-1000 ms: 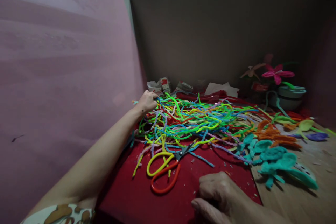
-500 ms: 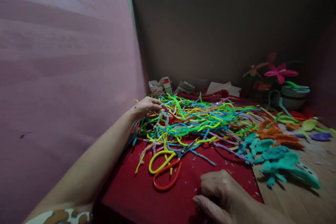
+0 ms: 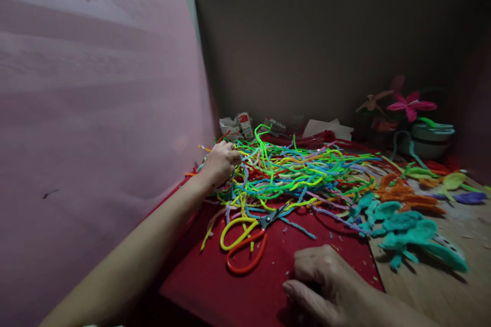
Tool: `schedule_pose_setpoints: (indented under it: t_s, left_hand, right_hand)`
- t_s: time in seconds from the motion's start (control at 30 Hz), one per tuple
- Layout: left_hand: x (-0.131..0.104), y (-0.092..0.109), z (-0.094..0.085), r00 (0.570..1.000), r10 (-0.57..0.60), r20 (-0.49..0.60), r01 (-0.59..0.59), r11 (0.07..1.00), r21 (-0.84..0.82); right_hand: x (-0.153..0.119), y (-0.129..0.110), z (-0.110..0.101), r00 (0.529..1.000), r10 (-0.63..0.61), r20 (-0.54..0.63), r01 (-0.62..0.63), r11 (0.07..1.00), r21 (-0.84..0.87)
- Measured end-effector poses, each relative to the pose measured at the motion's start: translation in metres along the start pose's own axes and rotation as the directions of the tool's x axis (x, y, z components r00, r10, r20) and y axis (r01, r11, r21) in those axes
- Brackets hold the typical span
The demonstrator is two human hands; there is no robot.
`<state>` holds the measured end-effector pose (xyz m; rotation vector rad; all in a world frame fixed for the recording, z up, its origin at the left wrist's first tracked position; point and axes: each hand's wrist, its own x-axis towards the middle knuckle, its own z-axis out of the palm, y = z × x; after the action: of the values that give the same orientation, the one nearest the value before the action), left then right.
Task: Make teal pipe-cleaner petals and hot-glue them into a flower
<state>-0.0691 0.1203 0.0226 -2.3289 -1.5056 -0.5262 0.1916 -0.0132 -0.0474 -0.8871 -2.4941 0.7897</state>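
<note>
1 hand (image 3: pixel 221 164) (the left) touches pipe cleaners (image 3: pixel 303 184).

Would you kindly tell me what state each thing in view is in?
Stems: loose, tangled heap
Left hand: at the stems, grip hidden
Right hand: half-curled, palm hidden
Scissors: lying unheld, blade opening unclear
Teal pieces: shaped, lying down
Orange pieces: lying behind them
Pink flower: petals spread
Pot: upright

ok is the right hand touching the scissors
Apart. The head view shows red surface between the right hand and the red handle of the scissors.
</note>
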Motion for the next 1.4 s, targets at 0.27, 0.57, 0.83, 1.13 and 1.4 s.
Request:
schedule_pose_setpoints:
  t_s: [0.27,0.57,0.83,1.13,1.4]
  left_hand:
    - [-0.004,0.005,-0.008,0.997,0.068,0.043,-0.079,0.927,0.366]
    - [0.009,-0.02,-0.051,0.965,-0.264,0.005,0.23,0.85,0.473]
    - [0.019,-0.018,-0.058,0.948,-0.312,-0.065,0.31,0.857,0.411]
    - [0.01,0.007,-0.048,0.942,-0.331,-0.044,0.32,0.932,-0.172]
    - [-0.06,0.134,-0.018,0.867,0.449,0.216,-0.341,0.851,-0.398]
  right_hand:
    - [-0.001,-0.002,-0.001,1.0,0.015,-0.001,-0.015,1.0,0.02]
    - [0.0,0.0,-0.001,1.0,0.008,0.019,-0.009,0.999,0.033]
    - [0.0,-0.001,0.001,1.0,0.0,-0.007,0.0,1.0,-0.003]
    - [0.001,-0.002,0.002,0.968,0.251,0.011,-0.224,0.843,0.489]
    - [0.012,0.004,-0.01,0.832,0.551,-0.064,-0.18,0.378,0.908]
